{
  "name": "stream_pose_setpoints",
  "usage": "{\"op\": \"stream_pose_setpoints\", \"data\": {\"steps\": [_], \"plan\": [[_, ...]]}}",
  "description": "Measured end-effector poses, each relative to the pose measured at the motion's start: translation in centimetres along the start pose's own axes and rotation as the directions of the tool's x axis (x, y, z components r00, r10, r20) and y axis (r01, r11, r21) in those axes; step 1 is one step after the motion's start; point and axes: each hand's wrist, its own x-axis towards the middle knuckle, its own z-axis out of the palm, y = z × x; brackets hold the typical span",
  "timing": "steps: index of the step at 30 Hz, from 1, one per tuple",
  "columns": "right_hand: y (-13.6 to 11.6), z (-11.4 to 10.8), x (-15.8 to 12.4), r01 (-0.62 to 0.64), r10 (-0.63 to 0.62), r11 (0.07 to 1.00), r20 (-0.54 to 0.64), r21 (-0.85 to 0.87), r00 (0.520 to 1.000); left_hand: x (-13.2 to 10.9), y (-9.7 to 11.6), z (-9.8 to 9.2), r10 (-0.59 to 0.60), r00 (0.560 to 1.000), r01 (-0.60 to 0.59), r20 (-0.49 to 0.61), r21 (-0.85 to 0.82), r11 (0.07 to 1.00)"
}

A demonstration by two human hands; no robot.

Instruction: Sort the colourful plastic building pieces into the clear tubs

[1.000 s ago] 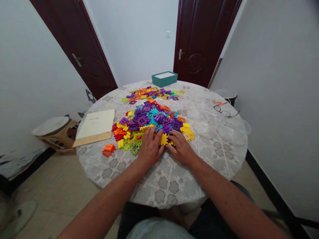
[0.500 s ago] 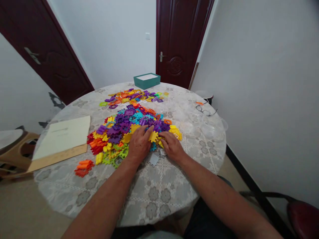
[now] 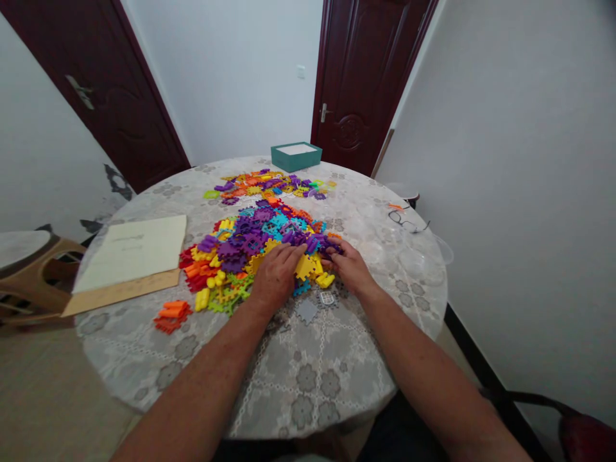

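My left hand point(image 3: 275, 274) rests at the front of a pile of notched plastic building pieces, its fingers closed over a flat yellow piece point(image 3: 305, 267). At the pile's right side is my right hand point(image 3: 351, 267), with its bent fingers apart and touching dark purple pieces point(image 3: 332, 246). Whether any piece is gripped there is unclear. Small yellow pieces point(image 3: 325, 280) lie between the hands. Closer to me are a grey square piece point(image 3: 307, 310) and a white grid piece point(image 3: 327, 298). Green pieces point(image 3: 226, 298) lie left of my left hand.
A second pile of mixed pieces point(image 3: 255, 186) lies farther back, before a teal box point(image 3: 296, 157). Paper on a board point(image 3: 129, 250) lies at left, near orange pieces point(image 3: 172, 314). Clear plastic point(image 3: 366, 224) and eyeglasses point(image 3: 407, 222) are at right on the patterned tablecloth point(image 3: 308, 378).
My right hand has moved slightly forward, away from the yellow piece and onto the purple ones. My left hand stays on the yellow piece. The whole view has shifted a little.
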Motion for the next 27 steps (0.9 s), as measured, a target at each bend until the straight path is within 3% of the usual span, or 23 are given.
{"op": "stream_pose_setpoints", "data": {"steps": [3,7,21,27], "plan": [[0.3,-0.6,-0.5,-0.040,0.042,0.987,-0.007,0.157,0.999,0.1,0.0,0.3,-0.002,1.000,0.002,-0.020,-0.003,1.000],[0.0,-1.2,-0.7,-0.053,0.053,0.981,0.006,0.184,0.999,0.4,0.4,0.2,-0.023,1.000,0.023,-0.021,-0.002,1.000],[-1.1,-0.8,-1.0,0.067,-0.068,0.997,-0.015,-0.039,0.998,0.7,1.1,-0.2,-0.024,1.000,0.024,0.000,-0.010,1.000],[-1.2,-1.2,-1.2,0.183,-0.188,0.973,-0.029,-0.139,0.982,0.8,0.7,-0.1,-0.036,0.998,0.036,-0.045,-0.010,0.999]]}}
